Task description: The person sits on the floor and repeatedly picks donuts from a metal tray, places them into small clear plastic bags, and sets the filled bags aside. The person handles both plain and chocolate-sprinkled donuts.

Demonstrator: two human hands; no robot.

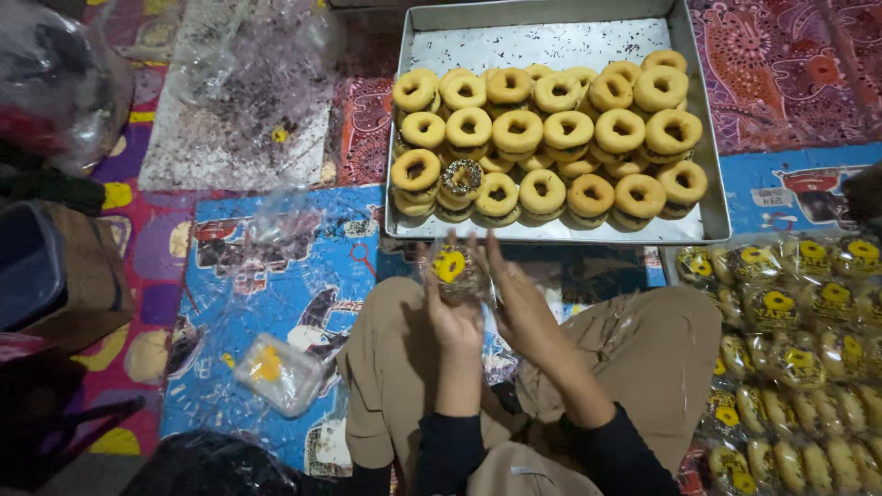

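- Above the lap of the seated person, both hands meet around one small clear plastic packet with a round yellow sticker (452, 271), which appears to hold a doughnut.
- Left hand (450, 308): fingers curled up round the packet from below and from its left side, holding it.
- Right hand (516, 298): fingers long and nearly straight, pressed against the packet's right side; whether it pinches the wrap cannot be told.
- The packet sits just in front of the near rim of the large rectangular metal tray (707, 197), not touching it as far as can be seen.
- Tray contents: ring doughnuts, golden, with dark filling at the edges (542, 129), stacked in three rows; the far part of the tray floor is bare, flecked with dark crumbs.
- One doughnut in the front row is topped with dark sprinkles (462, 176).
- To the person's right: a heap of wrapped doughnuts in clear packets with yellow stickers (799, 340), near the right knee.
- To the person's left, on the blue patterned mat (266, 276): a loose bundle of clear plastic wrappers with a yellow spot (277, 372), well apart from the hands.
- Far left of the tray: a crumpled clear plastic sheet over a flat board speckled with dark sprinkles (234, 119).
- Clothing: tan trousers (643, 354), dark sleeves.
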